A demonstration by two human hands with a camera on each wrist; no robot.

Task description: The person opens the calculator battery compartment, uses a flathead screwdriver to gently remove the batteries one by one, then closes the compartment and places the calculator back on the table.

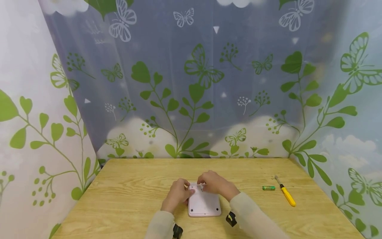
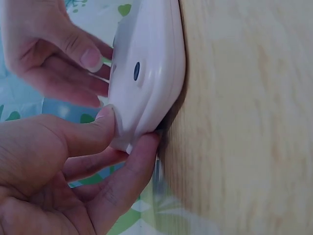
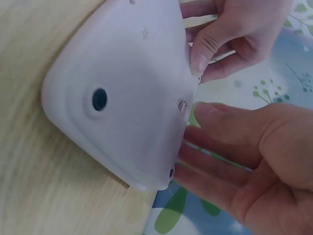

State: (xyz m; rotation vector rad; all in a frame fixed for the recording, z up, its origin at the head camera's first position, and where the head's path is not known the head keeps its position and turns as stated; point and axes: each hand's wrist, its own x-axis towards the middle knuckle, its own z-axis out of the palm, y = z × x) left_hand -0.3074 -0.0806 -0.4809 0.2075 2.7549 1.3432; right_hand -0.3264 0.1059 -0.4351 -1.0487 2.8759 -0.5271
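Observation:
A pale pink, flat device (image 1: 206, 203), apparently a calculator, lies back side up on the table, its dark round feet showing. My left hand (image 1: 175, 196) grips its far left corner, thumb on the back and fingers under the edge, as the left wrist view shows at the calculator's edge (image 2: 146, 93). My right hand (image 1: 217, 183) is at the far edge; in the right wrist view its thumb (image 3: 208, 113) meets the edge beside a small slot, with fingers behind. The calculator's front is hidden underneath.
To the right on the wooden table (image 1: 131, 199) lie a green battery (image 1: 268, 188) and a screwdriver (image 1: 288, 196) with a yellow handle. A tiny dark bit, perhaps a screw, is by the screwdriver's tip. Printed cloth (image 1: 167, 99) hangs behind the table and at both sides.

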